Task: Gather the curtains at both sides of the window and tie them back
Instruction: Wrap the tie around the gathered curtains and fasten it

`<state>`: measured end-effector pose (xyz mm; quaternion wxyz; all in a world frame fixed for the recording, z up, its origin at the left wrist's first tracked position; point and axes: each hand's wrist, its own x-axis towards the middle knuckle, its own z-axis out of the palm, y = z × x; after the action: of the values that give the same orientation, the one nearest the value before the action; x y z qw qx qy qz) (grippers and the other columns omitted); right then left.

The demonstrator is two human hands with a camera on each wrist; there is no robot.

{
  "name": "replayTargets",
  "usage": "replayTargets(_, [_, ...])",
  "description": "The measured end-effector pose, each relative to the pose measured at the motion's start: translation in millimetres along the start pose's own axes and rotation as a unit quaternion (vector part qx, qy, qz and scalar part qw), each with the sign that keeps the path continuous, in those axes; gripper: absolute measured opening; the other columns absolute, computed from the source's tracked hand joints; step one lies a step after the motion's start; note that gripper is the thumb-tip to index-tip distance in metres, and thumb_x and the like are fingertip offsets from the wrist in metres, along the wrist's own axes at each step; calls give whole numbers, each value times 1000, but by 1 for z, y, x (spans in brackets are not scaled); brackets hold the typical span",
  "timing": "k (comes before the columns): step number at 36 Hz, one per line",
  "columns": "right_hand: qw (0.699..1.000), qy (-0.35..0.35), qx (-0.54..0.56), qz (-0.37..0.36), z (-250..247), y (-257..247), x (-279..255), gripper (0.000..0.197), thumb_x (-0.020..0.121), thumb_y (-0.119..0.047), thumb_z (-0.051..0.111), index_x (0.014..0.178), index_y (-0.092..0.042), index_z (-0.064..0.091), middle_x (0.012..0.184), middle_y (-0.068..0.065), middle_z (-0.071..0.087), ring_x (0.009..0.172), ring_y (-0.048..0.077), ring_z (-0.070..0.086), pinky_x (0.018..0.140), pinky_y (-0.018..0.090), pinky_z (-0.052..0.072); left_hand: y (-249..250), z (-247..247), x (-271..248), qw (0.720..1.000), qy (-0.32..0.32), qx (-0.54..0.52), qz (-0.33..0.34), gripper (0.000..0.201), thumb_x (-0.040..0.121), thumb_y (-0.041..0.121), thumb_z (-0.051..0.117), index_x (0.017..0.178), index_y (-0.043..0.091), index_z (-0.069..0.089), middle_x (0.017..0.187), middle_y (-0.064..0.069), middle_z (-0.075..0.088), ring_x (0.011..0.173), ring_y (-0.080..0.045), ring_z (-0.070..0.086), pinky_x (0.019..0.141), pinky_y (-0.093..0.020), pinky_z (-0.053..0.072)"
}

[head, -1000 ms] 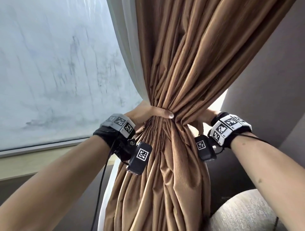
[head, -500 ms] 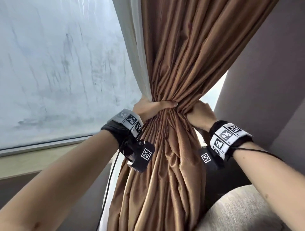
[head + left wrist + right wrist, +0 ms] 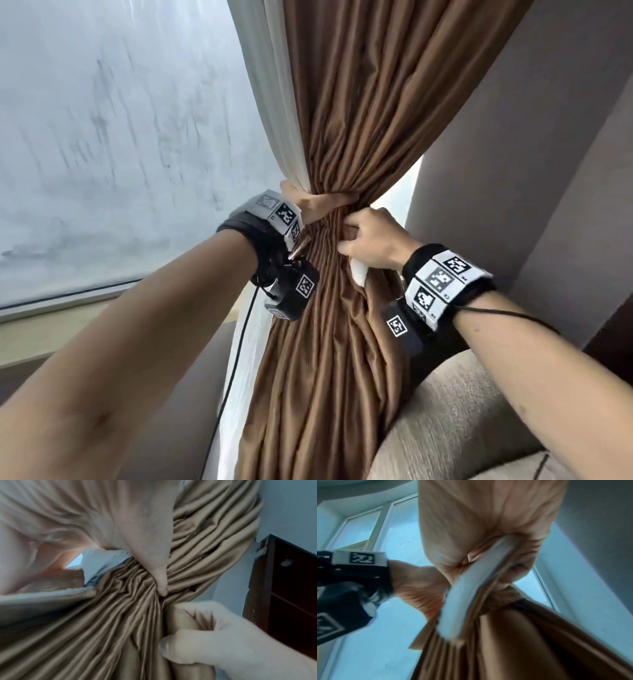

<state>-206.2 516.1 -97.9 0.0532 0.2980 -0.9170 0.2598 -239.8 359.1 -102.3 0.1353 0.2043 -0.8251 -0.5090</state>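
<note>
**Brown curtain held gathered at the right side of the window**

At the left, the window (image 3: 102, 154) is seen with streaked, hazy glass above a pale sill (image 3: 51, 329). Just right of it, a white sheer curtain (image 3: 277, 102) hangs beside the brown curtain (image 3: 359, 120), and both are drawn together into one narrow waist.

That waist is gripped by the left hand (image 3: 315, 205), its thumb wrapped across the front of the pleats and the other fingers hidden behind the fabric. A black camera unit (image 3: 291, 291) is strapped under that wrist.

Just beside and slightly below, the brown folds are pinched by the right hand (image 3: 373, 240), with fingers curled in and a white strip of fabric (image 3: 359, 274) caught under the palm. What that strip is cannot be told.

Below the right forearm, a grey upholstered cushion (image 3: 462, 411) is seen; a grey wall (image 3: 513, 137) stands behind.
</note>
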Motion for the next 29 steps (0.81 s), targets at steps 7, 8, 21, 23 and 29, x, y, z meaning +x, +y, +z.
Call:
replayTargets(7, [987, -44, 157, -6, 15, -9, 6, 41, 78, -41, 75, 106, -10, 71, 103, -4, 73, 100, 10, 66, 95, 27, 50, 15, -7, -41, 999, 24, -4, -45, 82, 43, 72, 82, 86, 14, 44, 87, -7, 53, 68, -25, 58, 65, -49, 58])
replayTargets(8, [985, -45, 165, -2, 17, -14, 6, 43, 79, -41, 74, 108, -10, 71, 103, -8, 71, 101, 8, 64, 93, 22, 48, 15, -7, -43, 998, 21, -13, -59, 88, 38, 73, 82, 88, 13, 41, 91, -10, 54, 70, -30, 60, 57, -54, 57])
replayTargets(21, [993, 89, 55, 57, 37, 6, 19, 21, 73, -16, 63, 55, -15, 52, 56, -3, 54, 57, 15, 51, 54, 19, 42, 1, -40, -57, 977, -209, -17, -29, 47, 85, 47, 69, 100, 4, 57, 87, -21, 66, 76, -33, 71, 73, -39, 62])
replayTargets(23, [991, 103, 49, 68, 34, 13, 21, 23, 71, -19, 63, 52, -15, 51, 58, -1, 56, 64, 20, 55, 60, 26, 45, -9, -47, -54, 974, -215, 55, 46, 30, 90, 28, 68, 92, -1, 66, 92, -22, 72, 80, -29, 74, 68, -33, 62])
replayTargets(29, [990, 97, 75, 73, 32, 18, 21, 14, 75, -23, 67, 72, -9, 67, 76, 2, 70, 80, 21, 64, 75, 35, 54, -18, -42, -33, 826, -120, 324, 446, 42, 72, 18, 83, 109, 11, 64, 104, -5, 65, 95, -21, 63, 81, -34, 52])
